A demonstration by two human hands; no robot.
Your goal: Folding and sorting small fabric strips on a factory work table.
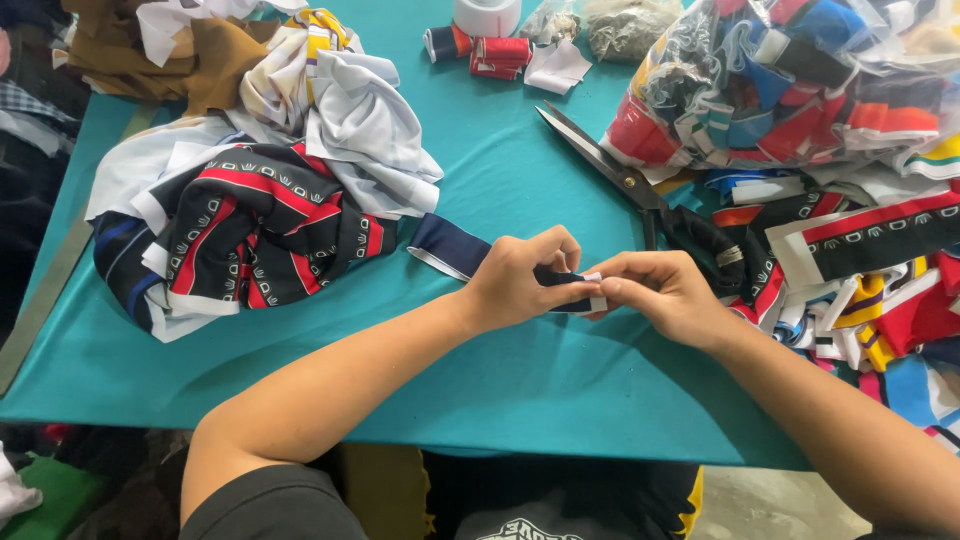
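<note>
Fabric heap: a pile of black, red and white patterned pieces lay at the left of the frame on the teal surface, with white cloth bunched over its upper right.
Navy strip: a dark blue strip with a white edge ran from just beside the heap toward the centre of the frame, flat on the surface until it reached the hands.
Left hand: the left hand was closed on the strip, thumb and fingers pinching it at the centre of the frame, knuckles up.
Right hand: the right hand met it from the right, fingertips pinched on the strip's white end; the two hands touched there.
Strip and hands: most of the strip lay to the left of both hands, and only its short end sat between the fingertips.
Doing the step well: it seemed best to keep both pinches close together and the edges lined up, so the end stayed flat and did not twist.
Scissors: large scissors lay above the hands, blades pointing to the upper left, apart from both hands.
Bag and scraps: a clear bag of coloured trim sat at the upper right, with loose striped scraps below it, near the right hand.
</note>
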